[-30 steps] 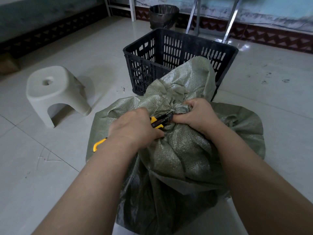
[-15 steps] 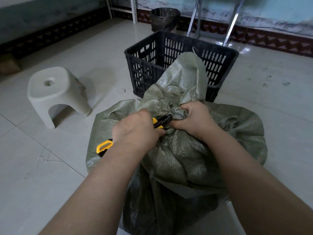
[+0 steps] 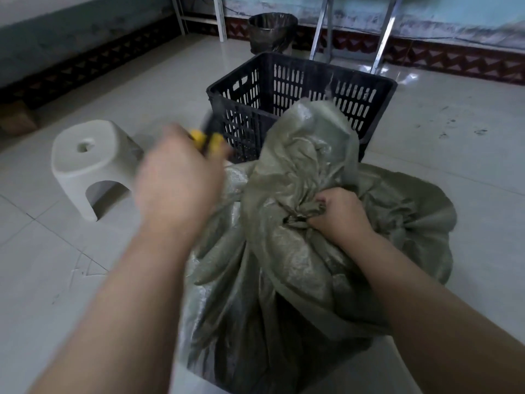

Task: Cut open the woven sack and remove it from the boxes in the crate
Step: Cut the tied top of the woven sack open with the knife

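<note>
A grey-green woven sack (image 3: 298,265) bulges up in front of me, its neck bunched and its loose top flopping toward the far side. My right hand (image 3: 339,214) grips the gathered neck of the sack. My left hand (image 3: 177,180) is blurred, raised to the left of the sack and clear of it, closed around a yellow-handled cutter (image 3: 206,140). What the sack covers is hidden; no boxes show.
An empty black slotted crate (image 3: 366,81) stands just behind the sack. A white plastic stool (image 3: 91,163) sits on the tiled floor to the left. A dark bin (image 3: 271,31) and metal legs (image 3: 383,38) stand by the back wall.
My left hand has pulled the cutter away from the sack's neck, up and to the left. My right hand keeps its hold on the neck, and the sack's top has loosened.
</note>
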